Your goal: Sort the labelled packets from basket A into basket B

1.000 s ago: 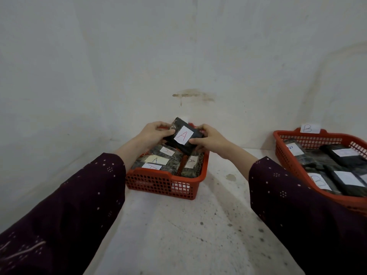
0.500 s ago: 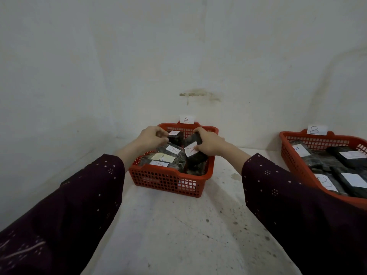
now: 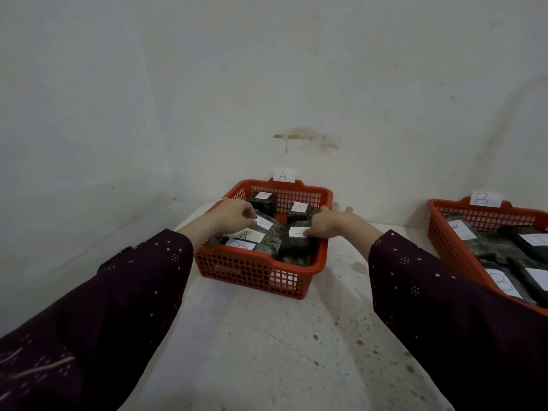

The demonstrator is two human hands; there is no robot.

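Red basket A (image 3: 258, 265) stands against the wall with a paper tag "A" (image 3: 284, 175) on its back rim. Several dark packets with white "A" labels lie inside. My left hand (image 3: 234, 215) reaches over the left rim, its fingertips pinched on the corner of a clear packet's label (image 3: 264, 223). My right hand (image 3: 336, 222) lies over the right rim with fingers spread outward. Its thumb rests on the label of a dark packet (image 3: 296, 243) lying in the basket. Red basket B (image 3: 444, 232), tagged "B" (image 3: 481, 199), stands at the right with several labelled packets.
Both baskets rest on a speckled white shelf (image 3: 267, 345) set in a corner. White walls close it in at the back and left. A stretch of bare shelf about a hand's width separates the two baskets.
The dark A-labelled packet that both hands held above basket A now lies in the basket's right side. My right hand has spread its fingers; my left hand has dropped onto another packet.
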